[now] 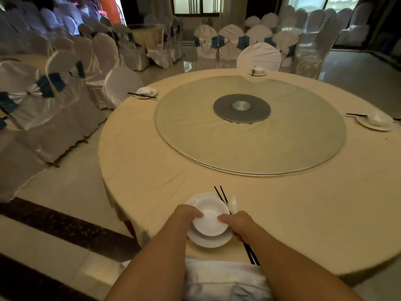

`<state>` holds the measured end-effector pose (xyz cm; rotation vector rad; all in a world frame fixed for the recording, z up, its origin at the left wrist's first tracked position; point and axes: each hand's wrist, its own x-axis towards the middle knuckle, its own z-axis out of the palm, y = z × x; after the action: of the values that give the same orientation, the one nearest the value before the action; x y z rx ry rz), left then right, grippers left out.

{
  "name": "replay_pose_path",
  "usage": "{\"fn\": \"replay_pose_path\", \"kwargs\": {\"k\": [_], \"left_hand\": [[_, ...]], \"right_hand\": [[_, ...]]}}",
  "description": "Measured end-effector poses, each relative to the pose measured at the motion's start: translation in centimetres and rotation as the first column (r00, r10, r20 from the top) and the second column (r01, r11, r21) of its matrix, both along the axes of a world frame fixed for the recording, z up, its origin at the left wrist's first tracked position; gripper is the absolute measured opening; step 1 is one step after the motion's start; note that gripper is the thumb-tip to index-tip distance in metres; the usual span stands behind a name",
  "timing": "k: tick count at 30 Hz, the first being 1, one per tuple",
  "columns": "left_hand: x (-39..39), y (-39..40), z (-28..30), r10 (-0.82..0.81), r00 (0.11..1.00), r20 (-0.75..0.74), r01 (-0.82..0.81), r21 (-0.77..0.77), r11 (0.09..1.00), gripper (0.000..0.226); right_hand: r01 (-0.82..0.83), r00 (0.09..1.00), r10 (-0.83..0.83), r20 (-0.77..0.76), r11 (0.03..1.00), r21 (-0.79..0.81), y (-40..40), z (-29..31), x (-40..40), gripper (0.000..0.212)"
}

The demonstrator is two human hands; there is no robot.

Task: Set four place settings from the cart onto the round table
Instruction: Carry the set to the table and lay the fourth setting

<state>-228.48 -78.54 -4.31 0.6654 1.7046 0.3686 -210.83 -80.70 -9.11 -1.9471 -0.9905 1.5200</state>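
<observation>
Cream cloth covers one round bench (152, 170) carrying four place settings: far-left (145, 92), far (257, 71), right (376, 122), near (209, 220). Left hand (187, 215) pinches the near bowl's rim; right hand (238, 222) touches it, gripping two black chopsticks (221, 195).

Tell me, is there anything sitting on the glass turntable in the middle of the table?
No, the glass turntable is bare; only its grey hub shows through the middle.
</observation>
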Motion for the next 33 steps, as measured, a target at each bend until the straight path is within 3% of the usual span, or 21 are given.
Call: {"fn": "replay_pose_path", "kwargs": {"k": [3, 6, 10, 18, 22, 26, 29, 31, 33], "left_hand": [[-0.2, 0.9, -0.6, -0.044, 0.999, 0.016, 0.044, -0.001, 0.999, 0.05], [0.0, 1.8, -1.4, -0.134, 0.989, -0.063, 0.133, -0.019, 0.991, 0.06], [-0.8, 2.4, -2.9, -0.129, 0.988, -0.083, 0.13, 0.008, 0.992, 0.069], [-1.1, 3.7, -4.5, -0.21, 0.97, -0.121, 0.217, 0.051, 0.975, 0.064], [-0.8, 3.4, -5.2, -0.259, 0.959, -0.117, 0.27, 0.086, 0.959, 0.067], [-0.4, 3.2, -5.2, -0.311, 0.937, -0.158, 0.329, 0.105, 0.938, 0.075], [0.0, 2.9, -4.1, -0.273, 0.926, -0.262, 0.294, 0.041, 0.955, 0.086], [0.2, 3.1, -3.0, -0.204, 0.879, -0.431, 0.276, 0.11, 0.955, 0.079], [0.8, 3.7, -2.3, -0.093, 0.913, -0.398, 0.228, 0.308, 0.924, 0.06]], "right_hand": [[0.015, 0.998, -0.014, 0.057, 1.0, -0.005, 0.6, 0.0, -0.2, 0.027], [0.045, 0.994, -0.046, 0.102, 0.999, 0.013, 1.3, -0.1, -0.3, 0.03], [0.047, 0.989, -0.049, 0.141, 0.999, 0.019, 1.9, -0.8, -0.9, 0.032], [0.082, 0.982, -0.083, 0.171, 0.997, 0.011, 2.6, -2.2, -0.9, 0.036], [0.133, 0.983, -0.134, 0.128, 0.991, 0.018, 2.3, -2.7, -0.2, 0.029], [0.196, 0.977, -0.194, 0.082, 0.981, -0.009, 2.3, -2.6, 0.1, 0.048], [0.245, 0.93, -0.247, 0.273, 0.969, 0.043, 2.5, -1.3, -0.1, 0.046], [0.294, 0.875, -0.327, 0.357, 0.945, 0.144, 2.8, 0.2, -0.1, 0.037], [0.247, 0.878, -0.314, 0.36, 0.944, 0.22, 3.2, 1.5, -0.5, 0.027]]}}
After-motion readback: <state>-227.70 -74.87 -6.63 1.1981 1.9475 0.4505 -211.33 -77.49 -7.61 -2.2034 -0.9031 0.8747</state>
